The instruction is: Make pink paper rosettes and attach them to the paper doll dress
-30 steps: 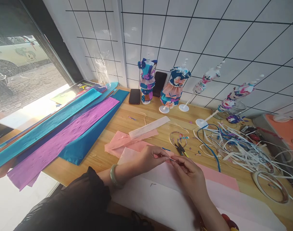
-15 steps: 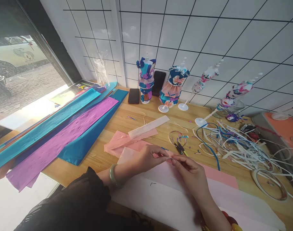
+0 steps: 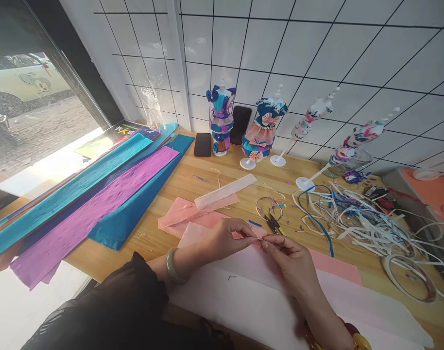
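Note:
Over the white and pink paper sheets (image 3: 251, 296), my two hands meet fingertip to fingertip. My left hand (image 3: 227, 239), with a pale green bangle (image 3: 171, 265) at the wrist, pinches a tiny light-coloured piece between thumb and index finger. My right hand (image 3: 291, 255) is closed in a pinch at the same spot, thumb against fingers. What lies between the fingertips is too small to name. Just beyond the right fingers are cutters with black and yellow handles (image 3: 273, 224), beside a thin wire ring (image 3: 268, 209) and a short blue strip (image 3: 255, 223).
Dressed mini mannequins (image 3: 222, 121) stand along the tiled wall near a black phone (image 3: 202, 145). A tangle of white strips (image 3: 364, 223) and a tape roll (image 3: 409, 279) lie right. Long teal and purple crepe paper (image 3: 98, 214) covers the left. A pale strip (image 3: 225, 191) lies mid-table.
My right hand has shifted very slightly and its fingers have turned a little. The left hand stays almost in place. The view has moved a touch.

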`<state>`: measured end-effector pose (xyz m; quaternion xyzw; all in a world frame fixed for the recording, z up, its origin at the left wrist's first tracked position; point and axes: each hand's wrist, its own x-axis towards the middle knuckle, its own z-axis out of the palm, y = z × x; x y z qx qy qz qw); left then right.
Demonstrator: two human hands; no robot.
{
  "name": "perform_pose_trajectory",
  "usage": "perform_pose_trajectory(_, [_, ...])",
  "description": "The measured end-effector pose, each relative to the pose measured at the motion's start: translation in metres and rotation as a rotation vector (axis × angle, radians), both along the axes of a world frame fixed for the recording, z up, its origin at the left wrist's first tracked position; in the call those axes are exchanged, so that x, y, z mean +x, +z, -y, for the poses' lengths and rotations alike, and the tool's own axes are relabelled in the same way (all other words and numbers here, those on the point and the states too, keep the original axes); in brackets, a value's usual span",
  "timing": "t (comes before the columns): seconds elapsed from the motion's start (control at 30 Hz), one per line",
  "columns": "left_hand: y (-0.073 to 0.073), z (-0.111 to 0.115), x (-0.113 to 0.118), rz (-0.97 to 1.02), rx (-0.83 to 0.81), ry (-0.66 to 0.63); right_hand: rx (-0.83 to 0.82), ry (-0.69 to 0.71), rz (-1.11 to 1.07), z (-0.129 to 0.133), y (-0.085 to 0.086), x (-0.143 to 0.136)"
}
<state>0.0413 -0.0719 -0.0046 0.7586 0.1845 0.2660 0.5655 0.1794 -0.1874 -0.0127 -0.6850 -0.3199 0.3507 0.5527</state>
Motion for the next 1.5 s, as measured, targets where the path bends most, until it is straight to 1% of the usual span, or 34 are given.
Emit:
perform_pose_trajectory(0.13, [-0.0021, 0.0007, 0.0004, -0.015, -0.013, 0.000, -0.007, -0.009, 0.057, 0.0011, 0.0018, -0.0025])
perform_pose_trajectory(0.27, [-0.0055, 0.0018, 0.0009, -0.046, -0.020, 0.055, 0.010, -0.018, 0.119, 0.0016, 0.0037, -0.0056])
perform_pose_trajectory(0.33, [-0.0061, 0.0019, 0.0012, -0.062, -0.016, 0.061, 0.020, -0.009, 0.152, 0.0018, 0.0031, -0.0062])
perform_pose_trajectory(0.57, [-0.0046, 0.0011, 0.0003, -0.062, 0.025, -0.036, 0.077, 0.039, 0.284, 0.0033, -0.0011, -0.0055])
perform_pose_trajectory(0.73, [-0.0039, 0.0003, -0.0005, -0.059, 0.037, -0.047, 0.107, 0.072, 0.459, 0.0041, 0.0001, -0.0053])
perform_pose_trajectory(0.9, [-0.0058, 0.0012, 0.0002, -0.053, 0.018, 0.012, 0.175, 0.131, 0.625, 0.0051, 0.0008, -0.0043])
perform_pose_trajectory(1.03, [-0.0079, 0.0020, 0.0009, -0.057, 0.025, 0.084, 0.185, 0.134, 0.648, 0.0056, 0.0008, -0.0041])
perform_pose_trajectory(1.07, [-0.0082, 0.0018, 0.0009, -0.059, 0.020, 0.085, 0.188, 0.133, 0.647, 0.0057, 0.0008, -0.0041])
perform_pose_trajectory(1.2, [-0.0072, 0.0003, 0.0003, -0.041, 0.005, 0.019, 0.192, 0.132, 0.633, 0.0058, 0.0008, -0.0037])
perform_pose_trajectory(1.37, [-0.0035, -0.0008, -0.0010, -0.047, 0.050, 0.016, 0.180, 0.126, 0.625, 0.0056, 0.0010, -0.0034])
perform_pose_trajectory(1.5, [-0.0045, -0.0011, -0.0017, -0.049, 0.075, -0.007, 0.168, 0.113, 0.603, 0.0057, 0.0005, -0.0036])
